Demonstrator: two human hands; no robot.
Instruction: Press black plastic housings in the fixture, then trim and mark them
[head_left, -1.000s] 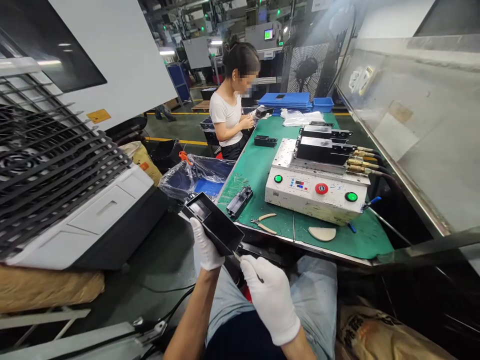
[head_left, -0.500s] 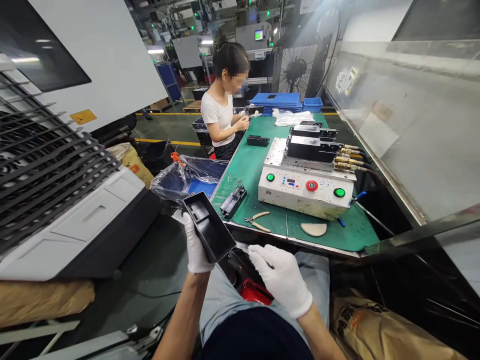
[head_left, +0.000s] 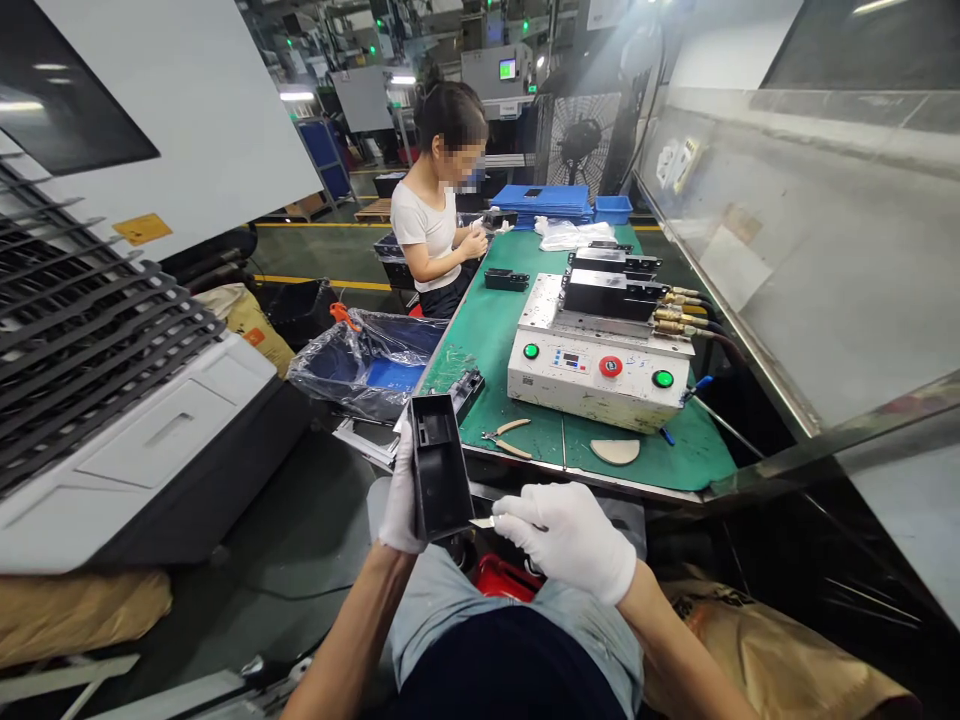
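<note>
My left hand [head_left: 402,500], in a white glove, is closed around the left side of a black plastic box [head_left: 442,475]. The box is tilted, its hollow side facing me, with a divided compartment at the far end. My gloved right hand [head_left: 562,530] is closed on a small knife [head_left: 484,522], whose handle is mostly hidden in the fingers. The blade's tip points left and meets the box's lower right corner; whether it touches I cannot tell. Behind the box, a black plastic part [head_left: 470,390] lies on the green table [head_left: 480,345], partly covered by it.
Cutting pliers [head_left: 510,440] and a beige half-round pad [head_left: 615,452] lie near the table's front edge. A white machine [head_left: 592,385] with buttons carries black parts and hoses. A co-worker [head_left: 431,230] sits at the table's left side, beyond a plastic-lined blue bin [head_left: 360,365].
The black box has turned more upright and shifted right in my left hand, now partly covering the part on the table. The knife has moved slightly down, and its blade shows more plainly.
</note>
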